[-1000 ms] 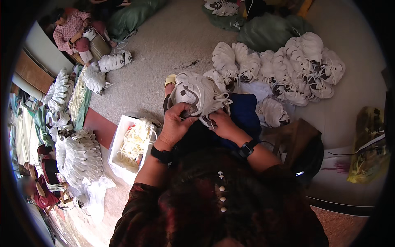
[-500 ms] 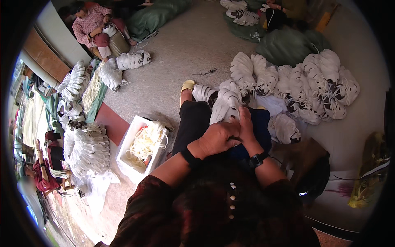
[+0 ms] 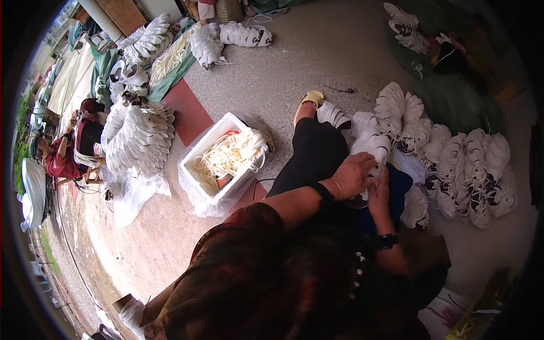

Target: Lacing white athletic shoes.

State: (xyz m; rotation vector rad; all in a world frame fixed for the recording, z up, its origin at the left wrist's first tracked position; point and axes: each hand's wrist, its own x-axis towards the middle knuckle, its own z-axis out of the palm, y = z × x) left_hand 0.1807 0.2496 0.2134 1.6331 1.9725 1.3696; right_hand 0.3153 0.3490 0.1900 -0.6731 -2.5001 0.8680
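My left hand (image 3: 352, 175) lies over a white shoe (image 3: 367, 141) that rests on my lap against a blue cloth (image 3: 399, 184), fingers curled on its side. My right hand (image 3: 379, 190) grips the same shoe from below, right beside the left hand. A black band sits on the left wrist and a dark watch (image 3: 385, 241) on the right. A white box (image 3: 224, 161) full of cream shoelaces stands on the floor left of my knee.
Rows of white shoes (image 3: 459, 164) lie on the floor to the right, more stacked shoes (image 3: 139, 136) at the left. Another person (image 3: 71, 150) sits far left. A red mat (image 3: 187, 113) and green bags (image 3: 453, 96) lie on the concrete floor.
The view has swung left and down. Both hands have lowered the white shoe from in front of me onto my lap and stay closed on it.
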